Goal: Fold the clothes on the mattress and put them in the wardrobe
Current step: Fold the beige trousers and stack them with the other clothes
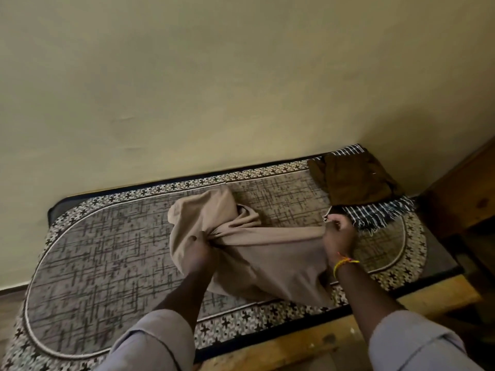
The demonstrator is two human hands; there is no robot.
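Observation:
A beige garment (257, 253) lies bunched across the middle of the patterned mattress (107, 250). My left hand (199, 249) grips a gathered fold of it near its centre. My right hand (338, 234), with a yellow thread band at the wrist, pinches the garment's right edge and holds it taut. The cloth's lower part hangs toward the mattress's front edge. At the far right of the mattress a brown garment (353, 179) lies on a dark checked fringed cloth (380, 212). No wardrobe is in view.
The mattress rests on a wooden frame (308, 341) against a plain cream wall (214, 89). Dark wooden furniture (466, 188) stands at the right. A strip of floor (8, 303) shows at the left.

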